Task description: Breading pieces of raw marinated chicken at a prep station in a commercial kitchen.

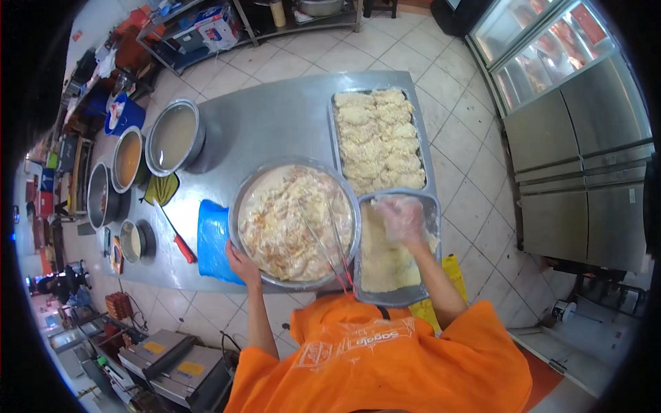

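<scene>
My left hand [244, 266] holds the near left rim of a large metal bowl [233, 227]. Raw meat pieces in pale, wet batter [289, 227] fill the bowl. Metal tongs with red handles [338, 260] lean in it, their handles over the near right rim. My right hand [400, 219], in a clear plastic glove and blurred by motion, is over a grey tray [395, 298] of pale breading crumbs [390, 263]. Whether its fingers hold anything cannot be made out. Beyond, a metal tray [335, 149] carries rows of breaded pieces [379, 139].
A knife with a red handle [183, 249] lies on the steel table [268, 118], left of a blue plastic bag [214, 242]. Metal bowls of liquid [173, 137] and a green cloth [161, 189] stand farther left. A steel refrigerator [547, 134] rises at right.
</scene>
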